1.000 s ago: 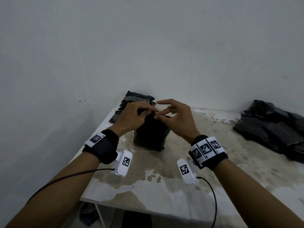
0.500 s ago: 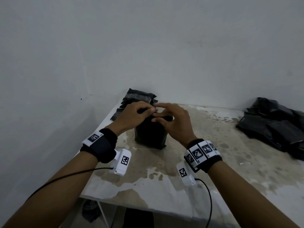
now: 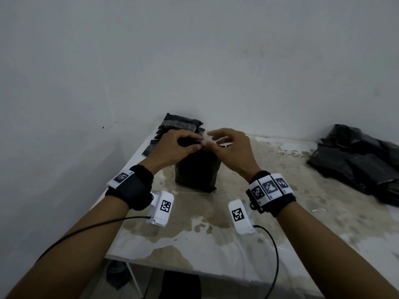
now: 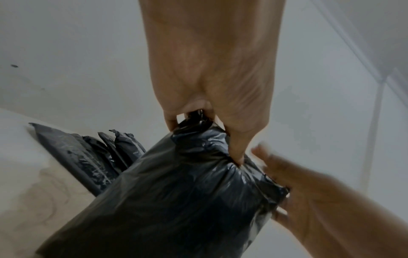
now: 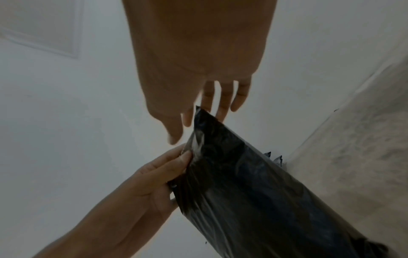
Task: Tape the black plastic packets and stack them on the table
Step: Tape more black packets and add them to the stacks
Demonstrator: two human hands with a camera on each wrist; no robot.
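Observation:
A black plastic packet (image 3: 197, 170) stands upright on the table (image 3: 248, 212). My left hand (image 3: 194, 144) pinches its gathered top; the left wrist view shows the fingers curled round the bunched plastic (image 4: 196, 118). My right hand (image 3: 213, 140) hovers just right of the top, blurred, fingers loosely spread. In the right wrist view its fingers (image 5: 220, 104) are straight beside the packet's upper corner (image 5: 203, 118) and hold nothing, while the left hand (image 5: 154, 183) grips the packet's side. No tape is plainly visible.
A stack of taped black packets (image 3: 180, 127) lies behind the upright one, near the wall and the table's left edge. A loose pile of black packets (image 3: 356, 160) lies at the far right. White walls close off the back and left.
My right hand has lifted off the packet's top and spread its fingers. The left hand keeps its hold on the gathered top. The packet still stands in the same place.

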